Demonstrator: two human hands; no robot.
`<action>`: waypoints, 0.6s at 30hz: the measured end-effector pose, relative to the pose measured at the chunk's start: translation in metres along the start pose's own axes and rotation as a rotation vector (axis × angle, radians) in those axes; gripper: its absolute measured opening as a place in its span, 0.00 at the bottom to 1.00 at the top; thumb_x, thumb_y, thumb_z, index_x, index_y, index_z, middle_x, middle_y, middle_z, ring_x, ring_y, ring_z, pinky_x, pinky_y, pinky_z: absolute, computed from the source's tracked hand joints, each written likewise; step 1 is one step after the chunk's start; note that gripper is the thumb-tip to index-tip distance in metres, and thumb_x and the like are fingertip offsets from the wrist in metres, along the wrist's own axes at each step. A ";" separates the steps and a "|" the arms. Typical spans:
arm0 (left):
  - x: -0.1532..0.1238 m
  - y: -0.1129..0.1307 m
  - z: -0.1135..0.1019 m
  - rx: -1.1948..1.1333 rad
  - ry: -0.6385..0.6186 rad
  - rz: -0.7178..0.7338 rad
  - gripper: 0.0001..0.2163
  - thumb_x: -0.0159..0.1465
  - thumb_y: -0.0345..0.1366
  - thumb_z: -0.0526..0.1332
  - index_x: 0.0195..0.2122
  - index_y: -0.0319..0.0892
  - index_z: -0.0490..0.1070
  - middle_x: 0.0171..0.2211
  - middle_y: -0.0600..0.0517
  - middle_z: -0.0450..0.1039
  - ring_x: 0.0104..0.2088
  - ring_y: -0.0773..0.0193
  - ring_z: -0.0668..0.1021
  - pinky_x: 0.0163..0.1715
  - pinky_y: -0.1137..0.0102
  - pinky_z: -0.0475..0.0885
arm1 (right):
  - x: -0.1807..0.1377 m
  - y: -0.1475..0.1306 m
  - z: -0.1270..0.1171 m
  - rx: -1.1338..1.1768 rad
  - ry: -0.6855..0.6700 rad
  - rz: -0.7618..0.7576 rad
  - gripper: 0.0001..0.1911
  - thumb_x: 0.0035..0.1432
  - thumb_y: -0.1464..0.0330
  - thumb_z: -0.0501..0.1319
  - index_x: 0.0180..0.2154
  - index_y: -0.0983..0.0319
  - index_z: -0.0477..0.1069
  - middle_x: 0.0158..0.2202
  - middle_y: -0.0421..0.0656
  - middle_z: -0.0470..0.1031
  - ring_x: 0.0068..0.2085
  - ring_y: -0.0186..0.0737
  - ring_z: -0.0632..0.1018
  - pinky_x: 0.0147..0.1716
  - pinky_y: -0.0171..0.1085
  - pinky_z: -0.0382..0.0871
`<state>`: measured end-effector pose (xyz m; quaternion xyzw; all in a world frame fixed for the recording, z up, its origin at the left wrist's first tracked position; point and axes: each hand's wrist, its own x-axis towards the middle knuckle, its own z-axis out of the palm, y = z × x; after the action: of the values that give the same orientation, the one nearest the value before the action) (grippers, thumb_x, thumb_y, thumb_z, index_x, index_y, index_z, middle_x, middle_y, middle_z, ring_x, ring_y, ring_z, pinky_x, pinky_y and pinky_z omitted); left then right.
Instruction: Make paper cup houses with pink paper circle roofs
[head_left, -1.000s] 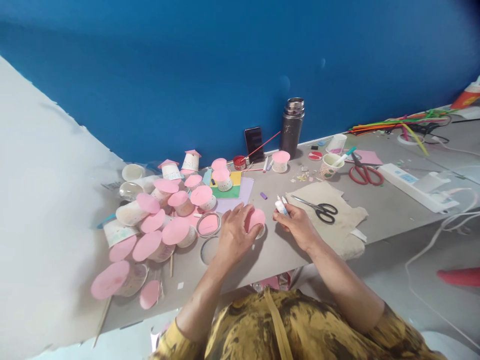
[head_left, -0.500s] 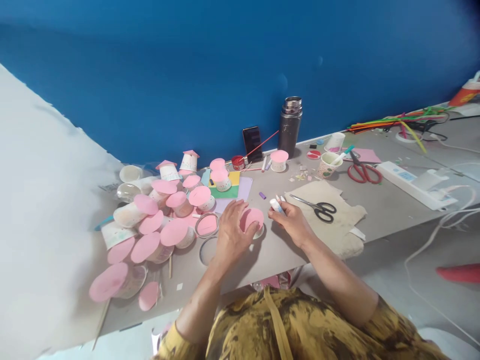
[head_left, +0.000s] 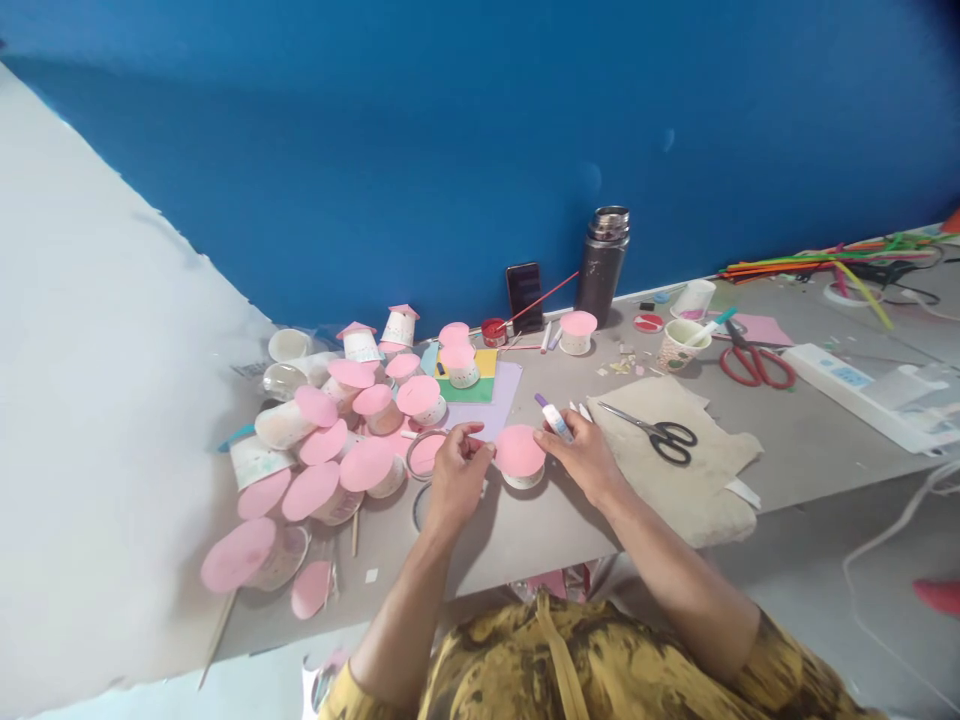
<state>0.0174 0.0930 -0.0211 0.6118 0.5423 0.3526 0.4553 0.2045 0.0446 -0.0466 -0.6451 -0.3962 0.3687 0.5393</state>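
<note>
A pink paper disc (head_left: 521,450) lies on top of a short white paper cup (head_left: 523,478) in front of me. My left hand (head_left: 461,475) is at the disc's left edge, thumb and forefinger pinched together there. My right hand (head_left: 581,455) grips a white marker (head_left: 557,424), while its thumb and fingertip meet the disc's right edge. A small purple cap (head_left: 540,400) shows at the marker's far end; I cannot tell whether it is fitted or lies behind. White pointed pieces (head_left: 577,409) stick out beside the right hand.
Many cups with pink discs (head_left: 367,465) crowd the left. Tape rings (head_left: 427,455) sit by my left hand. Black-handled scissors (head_left: 671,442) lie on a beige cloth (head_left: 675,500). Further back are a flask (head_left: 602,270), a phone (head_left: 524,297), red-handled scissors (head_left: 757,368) and a power strip (head_left: 862,400).
My left hand has drawn from over the disc to its left edge, closing its fingers. My right hand with the marker has come to the right edge. The view has shifted slightly.
</note>
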 end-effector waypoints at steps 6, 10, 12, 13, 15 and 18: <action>0.003 -0.003 0.004 -0.061 -0.016 0.004 0.13 0.56 0.38 0.66 0.42 0.41 0.74 0.26 0.56 0.72 0.27 0.65 0.73 0.31 0.70 0.66 | 0.000 0.004 0.001 -0.029 -0.022 -0.011 0.14 0.50 0.55 0.67 0.32 0.58 0.71 0.27 0.38 0.72 0.30 0.41 0.71 0.30 0.39 0.62; 0.003 -0.006 0.005 -0.069 -0.026 0.001 0.13 0.56 0.39 0.66 0.42 0.41 0.74 0.26 0.56 0.72 0.27 0.64 0.73 0.30 0.70 0.66 | -0.002 0.006 0.001 -0.036 -0.033 -0.019 0.14 0.51 0.55 0.67 0.33 0.58 0.71 0.27 0.38 0.73 0.30 0.42 0.72 0.30 0.39 0.62; 0.002 -0.007 0.005 -0.072 -0.039 -0.006 0.14 0.56 0.41 0.66 0.43 0.41 0.74 0.27 0.55 0.72 0.27 0.64 0.74 0.31 0.69 0.67 | -0.003 0.005 0.001 -0.044 -0.030 -0.030 0.15 0.51 0.55 0.67 0.32 0.58 0.71 0.28 0.38 0.73 0.31 0.42 0.72 0.31 0.39 0.63; 0.001 -0.007 0.005 -0.061 -0.043 -0.002 0.15 0.56 0.42 0.67 0.43 0.41 0.74 0.28 0.54 0.73 0.28 0.63 0.75 0.32 0.68 0.68 | -0.003 0.004 0.001 -0.049 -0.027 -0.033 0.15 0.51 0.54 0.67 0.32 0.58 0.71 0.28 0.38 0.73 0.31 0.42 0.72 0.31 0.38 0.63; 0.000 -0.007 0.006 0.002 -0.028 0.050 0.18 0.56 0.42 0.68 0.46 0.40 0.74 0.35 0.50 0.76 0.34 0.60 0.77 0.37 0.65 0.71 | -0.003 0.002 0.002 -0.058 -0.022 -0.033 0.15 0.51 0.54 0.67 0.32 0.59 0.71 0.28 0.38 0.73 0.30 0.41 0.71 0.31 0.38 0.63; -0.002 -0.007 0.008 0.132 -0.001 0.217 0.21 0.57 0.39 0.69 0.52 0.44 0.75 0.51 0.44 0.74 0.51 0.52 0.76 0.48 0.59 0.72 | -0.003 0.001 0.002 -0.071 -0.013 -0.032 0.15 0.50 0.54 0.67 0.32 0.59 0.72 0.27 0.38 0.73 0.29 0.41 0.71 0.31 0.38 0.64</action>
<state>0.0223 0.0894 -0.0306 0.6959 0.4946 0.3630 0.3733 0.2018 0.0427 -0.0477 -0.6549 -0.4228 0.3501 0.5194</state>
